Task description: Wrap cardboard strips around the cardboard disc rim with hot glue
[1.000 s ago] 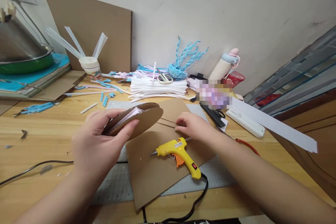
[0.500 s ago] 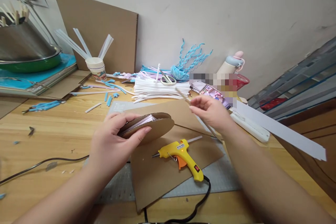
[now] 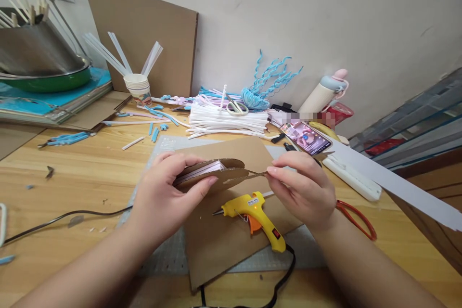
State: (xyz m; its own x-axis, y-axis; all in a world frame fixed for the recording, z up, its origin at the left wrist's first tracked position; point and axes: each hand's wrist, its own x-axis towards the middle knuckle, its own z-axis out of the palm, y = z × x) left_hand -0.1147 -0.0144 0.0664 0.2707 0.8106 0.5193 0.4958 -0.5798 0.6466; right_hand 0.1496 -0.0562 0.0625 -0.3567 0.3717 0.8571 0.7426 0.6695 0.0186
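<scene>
My left hand (image 3: 169,192) is closed round a flat cardboard disc stack (image 3: 216,174), two brown discs with white and pink layers between them, held edge-on above the table. My right hand (image 3: 301,187) pinches a thin cardboard strip (image 3: 258,173) whose left end meets the disc stack's right edge. Just below both hands a yellow glue gun (image 3: 252,211) lies on a brown cardboard sheet (image 3: 224,245), its nozzle pointing left.
A grey cutting mat (image 3: 169,250) lies under the sheet. Behind are white straws (image 3: 227,125), scissors (image 3: 236,106), blue curled pieces (image 3: 267,77), a paper cup with sticks (image 3: 139,87), a phone (image 3: 305,135), a bottle (image 3: 323,94) and red-handled scissors (image 3: 355,219). A black cable (image 3: 65,216) runs left.
My right hand picked the thin strip up off the cardboard sheet, lifted it, then brought it down and left to the disc stack's edge. The left hand kept holding the stack.
</scene>
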